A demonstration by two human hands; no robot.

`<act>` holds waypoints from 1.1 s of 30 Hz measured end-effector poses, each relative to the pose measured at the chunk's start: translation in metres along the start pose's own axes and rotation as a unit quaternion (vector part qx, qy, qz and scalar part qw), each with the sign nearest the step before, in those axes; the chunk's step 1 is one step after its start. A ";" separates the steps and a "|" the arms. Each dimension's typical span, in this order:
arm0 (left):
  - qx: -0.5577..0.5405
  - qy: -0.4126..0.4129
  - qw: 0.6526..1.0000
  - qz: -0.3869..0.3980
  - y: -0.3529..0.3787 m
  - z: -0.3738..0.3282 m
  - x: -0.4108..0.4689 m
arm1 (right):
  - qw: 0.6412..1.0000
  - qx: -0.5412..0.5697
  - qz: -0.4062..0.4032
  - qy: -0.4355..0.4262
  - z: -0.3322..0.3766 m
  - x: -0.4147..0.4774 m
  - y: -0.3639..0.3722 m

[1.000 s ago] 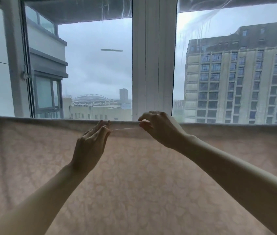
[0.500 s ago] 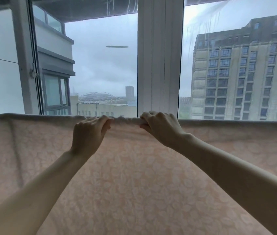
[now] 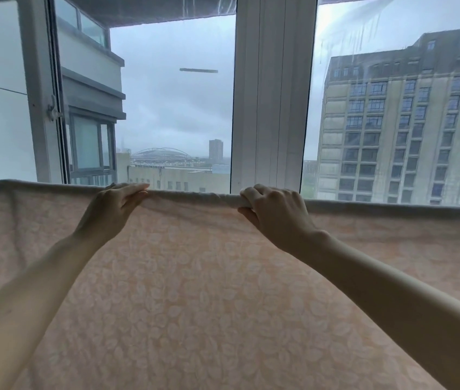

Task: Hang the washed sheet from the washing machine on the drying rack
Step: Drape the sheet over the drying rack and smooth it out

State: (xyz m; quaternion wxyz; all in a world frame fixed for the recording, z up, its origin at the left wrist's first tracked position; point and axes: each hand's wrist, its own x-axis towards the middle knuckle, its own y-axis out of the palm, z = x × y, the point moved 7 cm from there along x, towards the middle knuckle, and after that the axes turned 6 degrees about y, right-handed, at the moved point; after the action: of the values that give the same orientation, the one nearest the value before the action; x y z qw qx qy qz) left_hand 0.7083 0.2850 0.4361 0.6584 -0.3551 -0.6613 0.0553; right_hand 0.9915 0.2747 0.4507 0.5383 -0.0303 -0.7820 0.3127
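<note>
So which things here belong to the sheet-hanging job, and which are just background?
Job: sheet, hung with its top folded over; left hand, pinching that fold; right hand, curled round it.
Background: window frame; tower block outside; distant domed building.

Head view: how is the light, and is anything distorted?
Head view: backlit by the window, so left hand, right hand and sheet look dim; the wide lens tilts the left frame; streaks on the right pane blur the building.

We note a white window frame [image 3: 272, 94] between wet panes, a tall grey apartment block [image 3: 403, 125] outside at right, and a domed stadium [image 3: 161, 154] in the distance.
</note>
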 end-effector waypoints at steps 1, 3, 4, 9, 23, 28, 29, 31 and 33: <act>-0.002 0.008 1.000 -0.011 -0.001 0.001 -0.003 | 1.000 -0.007 -0.001 0.004 0.000 0.001 0.003; -0.008 0.029 0.999 -0.037 -0.003 0.004 -0.005 | 0.999 -0.037 -0.008 0.015 0.000 0.004 0.007; -0.009 0.038 0.998 -0.050 -0.004 0.005 -0.006 | 0.998 -0.049 -0.013 0.023 0.000 0.005 0.008; -0.014 0.084 0.990 -0.109 -0.013 0.013 -0.005 | 0.998 -0.034 0.012 0.043 0.009 0.017 0.016; -0.056 0.190 0.970 -0.139 -0.007 0.041 -0.001 | 0.995 0.079 0.037 0.039 0.130 0.083 0.068; -0.086 0.230 0.962 -0.115 -0.018 0.060 -0.003 | 0.994 0.085 -0.032 0.053 0.149 0.085 0.068; -0.085 0.234 0.963 -0.106 -0.022 0.066 -0.002 | 0.993 0.090 -0.043 0.060 0.149 0.084 0.068; -0.079 0.219 0.969 -0.079 -0.026 0.084 0.004 | 0.992 0.089 -0.046 0.073 0.147 0.084 0.070; -0.074 0.183 0.979 -0.043 -0.030 0.108 0.009 | 0.993 0.068 -0.034 0.085 0.144 0.087 0.073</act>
State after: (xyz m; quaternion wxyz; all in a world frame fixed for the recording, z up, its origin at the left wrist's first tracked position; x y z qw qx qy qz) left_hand 0.5996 0.3106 0.4464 0.7422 -0.3777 -0.5465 -0.0884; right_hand 0.8095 0.3011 0.4518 0.6138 0.0068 -0.7108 0.3434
